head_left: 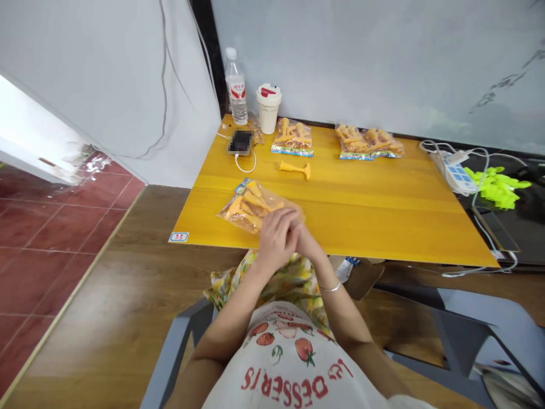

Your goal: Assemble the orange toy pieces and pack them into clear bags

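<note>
A clear plastic bag (266,204) of orange plastic pieces lies near the table's front edge, its coloured header strip turned away to the upper left. At the bag's near right end, my left hand (276,232) and my right hand (304,238) come together, fingers closed and overlapping on the plastic. The fingertips are partly hidden. Beyond them, a loose orange hammer-shaped piece (293,168) rests on the yellow tabletop (374,210).
Along the back stand a water bottle (237,94), a lidded cup (268,111) and several filled bags (293,136). At left is a blurred-out device (240,142) with a cable. A power strip (457,173) and bright green pieces (498,187) lie at right.
</note>
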A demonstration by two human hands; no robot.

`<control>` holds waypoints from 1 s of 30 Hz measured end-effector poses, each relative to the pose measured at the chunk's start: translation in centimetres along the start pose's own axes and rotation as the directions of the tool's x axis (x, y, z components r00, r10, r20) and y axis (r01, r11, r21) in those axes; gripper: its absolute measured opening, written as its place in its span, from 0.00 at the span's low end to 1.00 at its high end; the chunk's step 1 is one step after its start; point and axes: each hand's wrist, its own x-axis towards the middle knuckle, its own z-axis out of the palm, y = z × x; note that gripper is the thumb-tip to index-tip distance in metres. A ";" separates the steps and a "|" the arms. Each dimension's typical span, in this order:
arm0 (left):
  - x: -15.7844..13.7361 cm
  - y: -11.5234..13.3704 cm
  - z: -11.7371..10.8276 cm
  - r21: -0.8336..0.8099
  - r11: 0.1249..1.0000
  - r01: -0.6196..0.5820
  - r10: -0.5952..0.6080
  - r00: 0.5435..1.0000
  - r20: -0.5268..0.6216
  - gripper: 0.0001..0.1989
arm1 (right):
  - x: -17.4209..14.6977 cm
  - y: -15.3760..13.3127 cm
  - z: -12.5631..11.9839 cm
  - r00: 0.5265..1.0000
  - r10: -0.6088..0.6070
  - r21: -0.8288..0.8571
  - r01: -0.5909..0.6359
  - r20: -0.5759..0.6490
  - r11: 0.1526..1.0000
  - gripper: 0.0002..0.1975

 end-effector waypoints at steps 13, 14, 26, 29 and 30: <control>3.4 -6.6 -1.3 0.490 0.859 0.148 -0.362 0.852 0.377 0.29 | 8.8 7.6 -8.4 0.921 0.389 -0.155 -0.382 0.018 0.911 0.19; 3.5 -6.6 -1.3 0.496 0.855 0.151 -0.374 0.843 0.387 0.29 | 10.4 7.9 -7.4 0.930 0.367 -0.206 -0.359 0.002 0.910 0.22; 3.7 -7.4 -0.9 0.473 0.867 0.158 -0.360 0.854 0.375 0.30 | 13.9 9.7 -4.1 0.931 0.351 -0.416 -0.360 -0.101 0.835 0.23; 3.5 -7.1 -1.0 0.430 0.889 0.158 -0.314 0.893 0.322 0.28 | 10.1 11.9 -6.5 0.835 0.372 -0.071 -0.434 -0.406 0.898 0.26; 3.4 -6.5 -1.1 0.425 0.891 0.158 -0.304 0.904 0.302 0.29 | 8.5 12.4 -7.2 0.779 0.406 0.056 -0.434 -0.478 0.899 0.27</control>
